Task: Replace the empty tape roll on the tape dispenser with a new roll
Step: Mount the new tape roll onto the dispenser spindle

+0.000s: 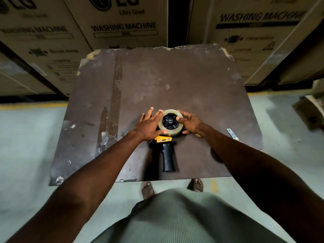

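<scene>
A tape dispenser with a black handle (168,157) and a yellow plate lies flat on the dark brown board (192,81), handle toward me. A full clear tape roll (177,131) sits over its black hub (169,121). My left hand (149,125) lies flat on the dispenser's left side, fingers spread, thumb against the roll's near edge. My right hand (190,122) holds the roll from the right, with fingertips on its top rim at the hub and the thumb under its near edge.
A small metal blade (232,133) lies near the board's right edge. Large cardboard washing-machine boxes (122,27) stand right behind the board. A cardboard piece (310,111) sits on the floor at right. My sandalled feet (148,188) are below the board's near edge.
</scene>
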